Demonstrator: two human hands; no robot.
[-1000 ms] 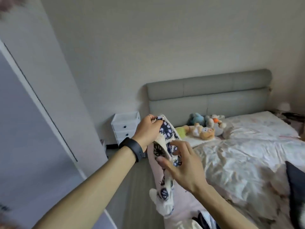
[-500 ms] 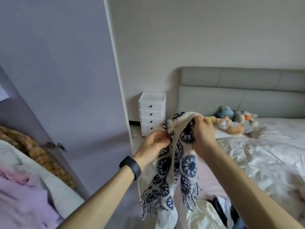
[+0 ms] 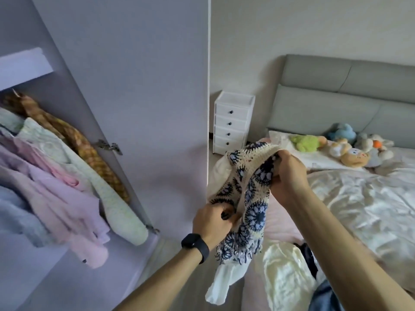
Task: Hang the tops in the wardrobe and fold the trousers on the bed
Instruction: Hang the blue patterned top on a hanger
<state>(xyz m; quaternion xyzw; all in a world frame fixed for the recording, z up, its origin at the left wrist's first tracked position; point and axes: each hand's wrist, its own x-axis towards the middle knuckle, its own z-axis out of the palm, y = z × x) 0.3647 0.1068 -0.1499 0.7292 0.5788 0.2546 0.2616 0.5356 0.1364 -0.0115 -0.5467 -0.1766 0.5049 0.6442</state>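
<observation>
The person holds a crocheted top (image 3: 252,194) in the air between the edge of the open wardrobe door (image 3: 146,86) and the bed (image 3: 363,203), with both hands closed on it. The knit is open and nubbly, cream yarn worked into round navy medallions, with a loose fringe along its lower edge and a smooth white sleeve (image 3: 221,286) dangling below. The right hand (image 3: 289,176) grips the bunched cream band at the top, fingers curled into the fabric; the left hand (image 3: 213,221), with a black band (image 3: 195,244) on its wrist, clutches a lower fold, fingers curled round it. Inside the wardrobe hang soft garments: a mustard checked one (image 3: 74,140), a pale puffy one (image 3: 112,198), pink tops (image 3: 67,198) and something fluffy and grey-blue (image 3: 15,216). The flat, matte lilac door carries a metal hinge (image 3: 109,146). The bed has a crumpled, faintly glossy cover and a padded grey-green headboard (image 3: 336,97) in broad panels; plush toys (image 3: 350,153) lie against it. A boxy white drawer unit (image 3: 232,124) with dark round knobs stands beside the bed. On the near end of the bed lie a shiny cream garment (image 3: 285,277) and a piece of blue denim (image 3: 323,297).
</observation>
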